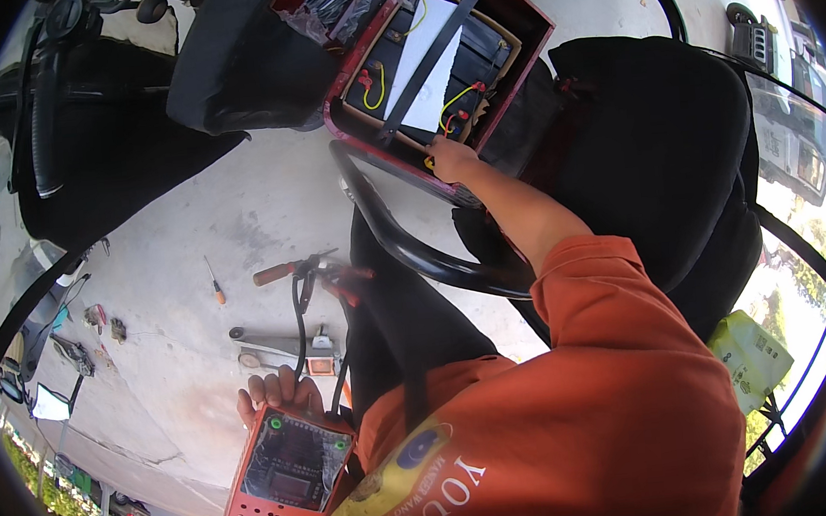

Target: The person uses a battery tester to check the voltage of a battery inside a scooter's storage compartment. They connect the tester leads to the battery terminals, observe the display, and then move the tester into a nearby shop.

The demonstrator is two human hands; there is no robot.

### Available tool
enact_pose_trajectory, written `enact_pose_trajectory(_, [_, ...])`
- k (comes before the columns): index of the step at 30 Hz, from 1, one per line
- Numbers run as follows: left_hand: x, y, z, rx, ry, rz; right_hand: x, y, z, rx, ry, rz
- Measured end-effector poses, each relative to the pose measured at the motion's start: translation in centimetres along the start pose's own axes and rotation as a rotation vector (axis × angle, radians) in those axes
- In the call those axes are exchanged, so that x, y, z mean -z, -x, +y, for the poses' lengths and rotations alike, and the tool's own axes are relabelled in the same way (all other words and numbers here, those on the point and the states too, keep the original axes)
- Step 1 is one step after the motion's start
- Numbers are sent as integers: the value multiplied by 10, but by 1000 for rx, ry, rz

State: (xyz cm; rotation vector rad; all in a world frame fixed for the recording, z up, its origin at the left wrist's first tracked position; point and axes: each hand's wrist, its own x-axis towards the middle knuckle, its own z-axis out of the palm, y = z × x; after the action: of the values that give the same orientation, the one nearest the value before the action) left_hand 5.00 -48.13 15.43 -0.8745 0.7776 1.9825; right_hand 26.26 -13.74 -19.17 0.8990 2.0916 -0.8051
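My left hand point(283, 392) grips the top end of a red battery tester point(274, 482), a perforated metal box with a dark display panel. Black cables run from it to clamps with red handles point(276, 274), which hang over the floor. My right hand point(452, 160) reaches to the near corner of a red battery compartment point(533, 30). Its fingers are closed at the corner beside a bit of yellow; what they pinch is too small to tell. Inside sit dark batteries point(479, 51) with yellow wires, under a black strap point(436, 60) and a white sheet point(421, 71).
A curved black metal bar point(393, 228) passes between my arms. Black seats point(657, 151) flank the compartment. On the concrete floor lie a screwdriver point(215, 281), a grey metal tool point(279, 341) and several small parts. A green-yellow package point(751, 357) is at the right.
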Motion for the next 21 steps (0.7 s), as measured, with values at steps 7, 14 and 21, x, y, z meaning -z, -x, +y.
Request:
enact_pose_trajectory(7, [10, 26, 22, -56, -45, -8, -8, 5, 10, 28, -1, -5])
enact_pose_trajectory(14, [43, 55, 51, -105, 135, -36, 36, 37, -28, 179, -15, 255])
enact_pose_trajectory(21, [106, 97, 121, -40, 299, -159, 114, 132, -77, 48, -320, 798])
